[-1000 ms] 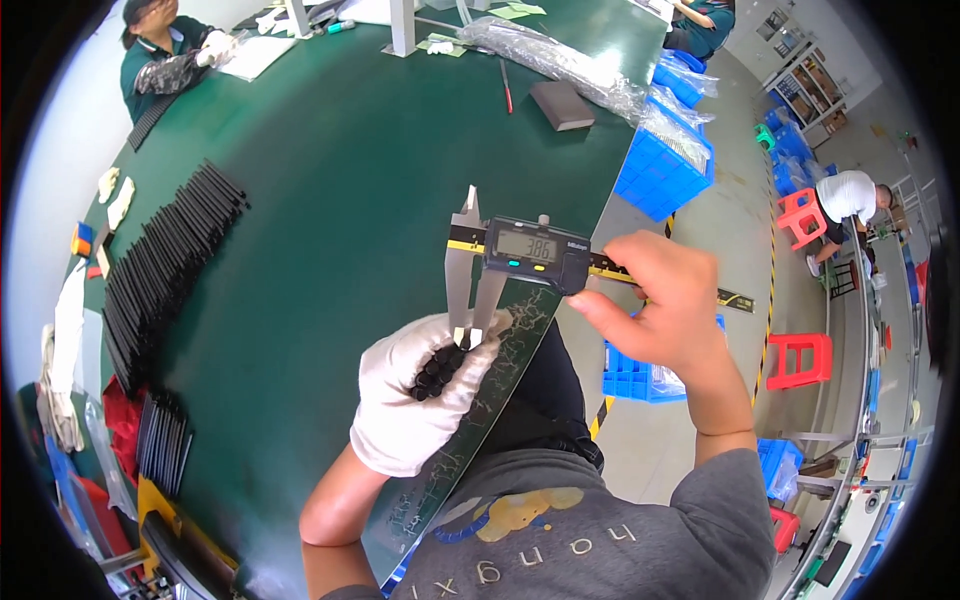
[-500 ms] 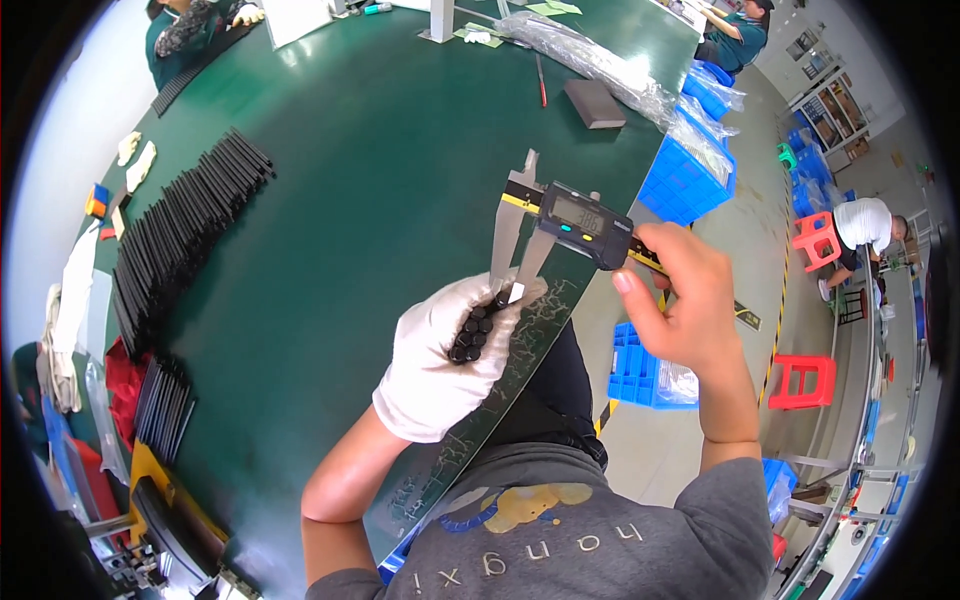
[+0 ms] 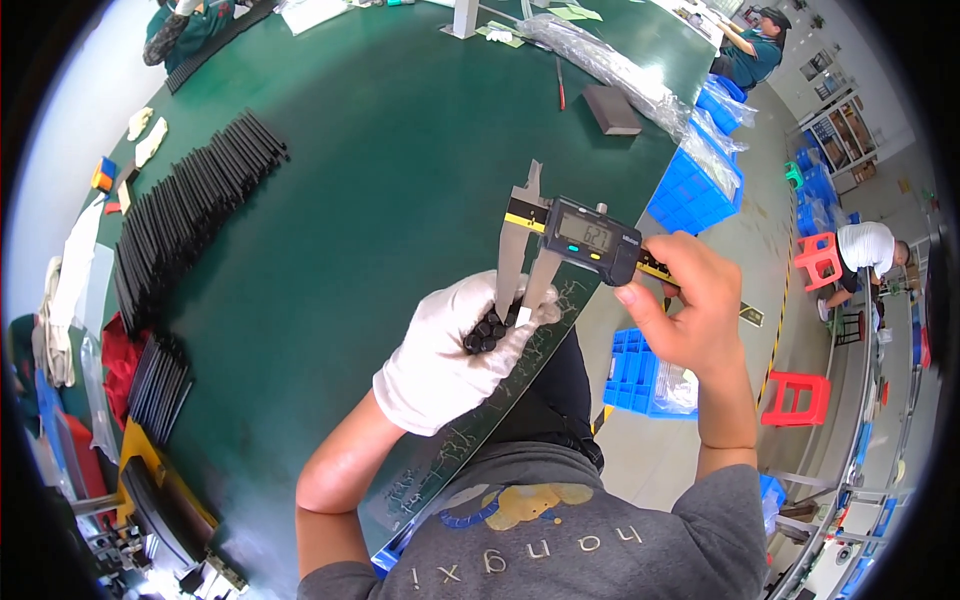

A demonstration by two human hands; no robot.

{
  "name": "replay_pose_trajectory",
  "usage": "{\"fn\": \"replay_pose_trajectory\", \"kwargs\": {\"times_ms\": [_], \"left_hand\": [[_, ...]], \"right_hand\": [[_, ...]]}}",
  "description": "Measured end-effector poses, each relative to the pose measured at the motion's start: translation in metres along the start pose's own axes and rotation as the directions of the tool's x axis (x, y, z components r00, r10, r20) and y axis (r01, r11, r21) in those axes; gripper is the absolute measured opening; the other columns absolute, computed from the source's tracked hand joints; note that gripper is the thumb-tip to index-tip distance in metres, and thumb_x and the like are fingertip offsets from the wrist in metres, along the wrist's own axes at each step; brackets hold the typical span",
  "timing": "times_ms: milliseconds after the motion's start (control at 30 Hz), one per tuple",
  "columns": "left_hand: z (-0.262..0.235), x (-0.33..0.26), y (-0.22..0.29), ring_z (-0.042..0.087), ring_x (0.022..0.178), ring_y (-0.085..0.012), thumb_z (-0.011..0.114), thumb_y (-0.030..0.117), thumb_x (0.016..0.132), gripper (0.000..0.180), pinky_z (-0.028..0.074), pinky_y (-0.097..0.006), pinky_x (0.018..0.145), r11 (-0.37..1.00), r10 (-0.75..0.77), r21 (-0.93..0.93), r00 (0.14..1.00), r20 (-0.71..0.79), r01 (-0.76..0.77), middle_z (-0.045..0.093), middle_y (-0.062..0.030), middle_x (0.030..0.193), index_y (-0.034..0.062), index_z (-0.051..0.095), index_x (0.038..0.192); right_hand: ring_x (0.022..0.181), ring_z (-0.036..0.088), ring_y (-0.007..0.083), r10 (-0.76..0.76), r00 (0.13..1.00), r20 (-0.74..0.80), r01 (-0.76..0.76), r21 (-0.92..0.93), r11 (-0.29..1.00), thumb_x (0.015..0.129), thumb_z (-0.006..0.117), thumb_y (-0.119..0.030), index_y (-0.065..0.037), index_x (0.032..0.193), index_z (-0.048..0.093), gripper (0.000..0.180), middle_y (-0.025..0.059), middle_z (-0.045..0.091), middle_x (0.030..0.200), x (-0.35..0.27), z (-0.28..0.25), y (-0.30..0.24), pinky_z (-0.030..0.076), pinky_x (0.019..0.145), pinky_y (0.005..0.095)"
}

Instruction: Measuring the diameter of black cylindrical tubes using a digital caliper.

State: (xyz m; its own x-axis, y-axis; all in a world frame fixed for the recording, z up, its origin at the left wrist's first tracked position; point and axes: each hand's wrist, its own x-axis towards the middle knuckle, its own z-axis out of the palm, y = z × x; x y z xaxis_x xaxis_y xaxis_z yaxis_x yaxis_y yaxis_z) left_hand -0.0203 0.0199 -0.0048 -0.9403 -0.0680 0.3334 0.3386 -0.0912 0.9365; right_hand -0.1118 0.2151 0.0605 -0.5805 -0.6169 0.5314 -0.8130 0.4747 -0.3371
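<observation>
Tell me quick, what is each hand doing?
Left hand, in a white glove: closed around a bunch of small black parts.
Right hand, bare: closed on a grey digital caliper.

We see a factory workshop, an assembly or inspection hall. A long green table (image 3: 380, 200) carries rows of black strips (image 3: 190, 215) at about 9 o'clock. Blue plastic bins (image 3: 690, 190) stand beside the table at 2 o'clock, and red stools (image 3: 797, 398) are on the grey floor at 3 o'clock. A digital caliper (image 3: 570, 235) is in use, and other workers (image 3: 862, 250) sit at more stations.
</observation>
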Motion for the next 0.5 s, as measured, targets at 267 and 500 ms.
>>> {"fn": "replay_pose_trajectory", "kwargs": {"times_ms": [267,500], "left_hand": [[-0.0053,-0.0010,0.0026,0.062,0.077,-0.0132,0.060,0.000,0.083,0.015,0.049,-0.026,0.070,0.998,-0.029,0.057,0.998,0.046,0.026,0.063,-0.0060,0.087,0.0020,0.059,0.098],[-0.0075,-0.0032,-0.0015,0.058,0.070,-0.0128,0.064,0.002,0.081,0.014,0.047,-0.025,0.065,0.998,0.004,0.055,1.000,-0.002,-0.003,0.063,-0.0053,0.086,0.0030,0.058,0.094]], "right_hand": [[0.048,0.054,0.0213,-0.043,0.999,0.001,0.043,-0.072,0.996,0.064,0.078,-0.027,-0.004,0.073,0.060,0.030,0.0063,0.057,0.062,0.0026,-0.0021,0.0005,0.038,0.043,0.0284],[0.049,0.055,0.0228,-0.028,1.000,-0.012,0.027,-0.062,0.998,0.064,0.078,-0.028,-0.004,0.072,0.061,0.030,0.0071,0.058,0.062,0.0006,0.0011,0.0025,0.039,0.043,0.0285]]}}
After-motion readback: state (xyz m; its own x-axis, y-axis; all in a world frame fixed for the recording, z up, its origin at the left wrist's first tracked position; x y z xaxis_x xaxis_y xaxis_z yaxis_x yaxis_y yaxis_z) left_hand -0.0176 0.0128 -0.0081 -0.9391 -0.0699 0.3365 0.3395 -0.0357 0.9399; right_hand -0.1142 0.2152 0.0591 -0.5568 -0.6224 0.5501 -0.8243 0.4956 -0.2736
